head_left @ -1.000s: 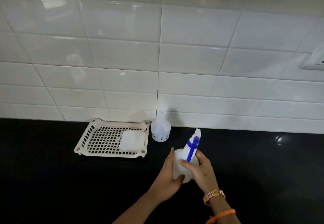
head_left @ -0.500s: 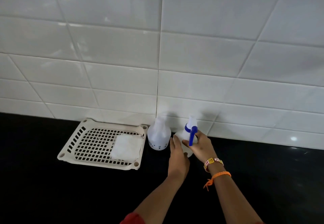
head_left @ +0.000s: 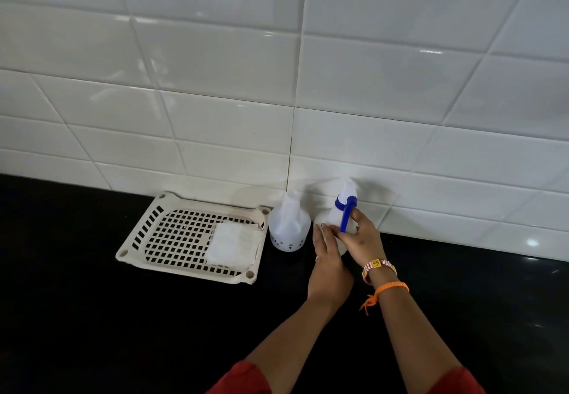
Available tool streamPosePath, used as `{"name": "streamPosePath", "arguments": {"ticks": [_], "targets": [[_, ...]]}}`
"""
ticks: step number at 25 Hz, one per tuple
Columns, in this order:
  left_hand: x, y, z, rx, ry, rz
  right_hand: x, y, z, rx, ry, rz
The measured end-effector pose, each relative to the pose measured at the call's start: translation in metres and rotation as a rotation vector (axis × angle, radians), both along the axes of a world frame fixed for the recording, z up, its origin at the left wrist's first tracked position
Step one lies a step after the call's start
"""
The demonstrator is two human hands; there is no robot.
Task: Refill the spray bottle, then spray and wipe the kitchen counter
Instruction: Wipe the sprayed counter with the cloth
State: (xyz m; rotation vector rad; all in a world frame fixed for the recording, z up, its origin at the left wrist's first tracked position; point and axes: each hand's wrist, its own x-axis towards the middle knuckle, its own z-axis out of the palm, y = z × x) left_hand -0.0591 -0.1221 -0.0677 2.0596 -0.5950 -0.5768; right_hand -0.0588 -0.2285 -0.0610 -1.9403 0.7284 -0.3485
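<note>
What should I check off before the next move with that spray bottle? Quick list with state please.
1. Spray bottle held: ok, right hand grips it by the blue trigger and left hand rests against its side.
2. Bottle base on the counter: cannot tell, the hands hide it.
3. Spray head screwed tight: cannot tell.
4. Liquid level: cannot tell, the body is mostly covered.
5. Refill bottle clear of the hands: ok, it stands upright just left of them, apart.
6. Wiping cloth ready: ok, it lies folded in the slotted tray.
</note>
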Motion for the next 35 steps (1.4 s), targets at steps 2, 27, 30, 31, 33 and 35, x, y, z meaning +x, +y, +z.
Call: {"name": "streamPosePath", "arguments": {"ticks": [2,27,30,31,33,35], "targets": [[-0.004,0.020,0.007,0.060,-0.064,-0.047,-0.009,0.008,-0.004,0.066,0.002,-0.079],[0.147,0.186,-0.026,0.213,0.070,0.455,0.098,0.175,-0.033,-0.712,0.411,0.506],[0.149,0.186,-0.023,0.171,0.087,0.454,0.095,0.176,-0.034,-0.716,0.356,0.476],[0.148,0.185,-0.023,0.145,0.096,0.447,0.094,0.175,-0.034,-0.707,0.322,0.456],[0.148,0.180,-0.022,0.029,0.110,0.446,0.092,0.173,-0.033,-0.641,0.235,0.388],[0.146,0.176,-0.021,-0.144,0.107,0.472,0.089,0.170,-0.031,-0.505,0.137,0.303]]}}
